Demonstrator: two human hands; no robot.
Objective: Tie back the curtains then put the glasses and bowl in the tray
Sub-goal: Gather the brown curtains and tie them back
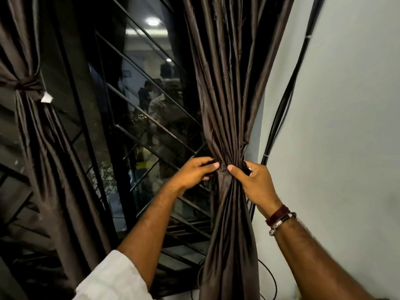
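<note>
A dark brown right curtain [227,94] hangs beside the white wall, bunched tight at waist height. My left hand [193,173] pinches the gathered fabric from the left, and my right hand [256,182] grips it from the right, thumbs nearly meeting at the knot point. Whether a tie band lies under my fingers cannot be made out. The left curtain [32,131] hangs at the far left, cinched by a dark tie [27,84] with a white tag below it. No glasses, bowl or tray are in view.
Between the curtains is a dark window [138,118] with diagonal metal bars and reflections of people. Black cables [287,94] run down the white wall [350,126] just right of the curtain, and a thin cable loops near the floor.
</note>
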